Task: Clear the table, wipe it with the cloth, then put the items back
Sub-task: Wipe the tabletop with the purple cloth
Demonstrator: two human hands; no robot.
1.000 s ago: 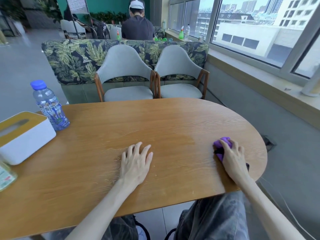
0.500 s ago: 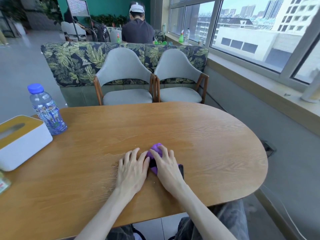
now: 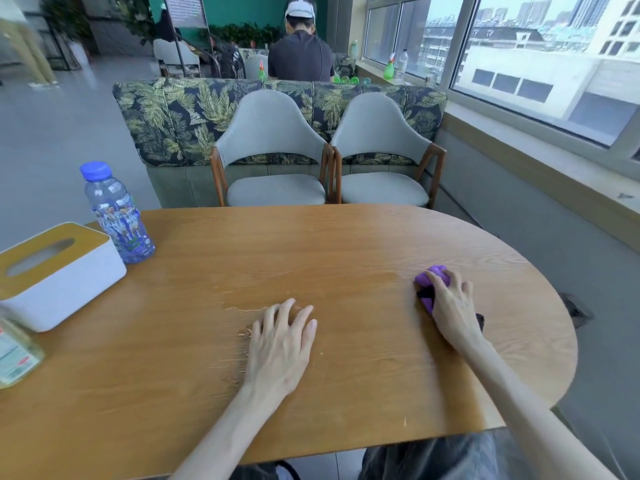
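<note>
Half a second ago the purple cloth [image 3: 431, 279] sat mid-surface beside the left hand [image 3: 280, 344]; now the right hand [image 3: 450, 308] has swept it out near the rounded end, fingers curled over it, pressing down. Left fingers lie spread flat. Wiping's mid-pass, so the water bottle [image 3: 116, 216] and tissue box [image 3: 55, 271] wait at the left.

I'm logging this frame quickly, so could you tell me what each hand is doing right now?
Left hand: open, flat on the table, holding nothing.
Right hand: closed over the purple cloth, pressing it on the table.

2 grey chairs [image 3: 273, 161], leaf-print sofa [image 3: 180, 116]
</note>
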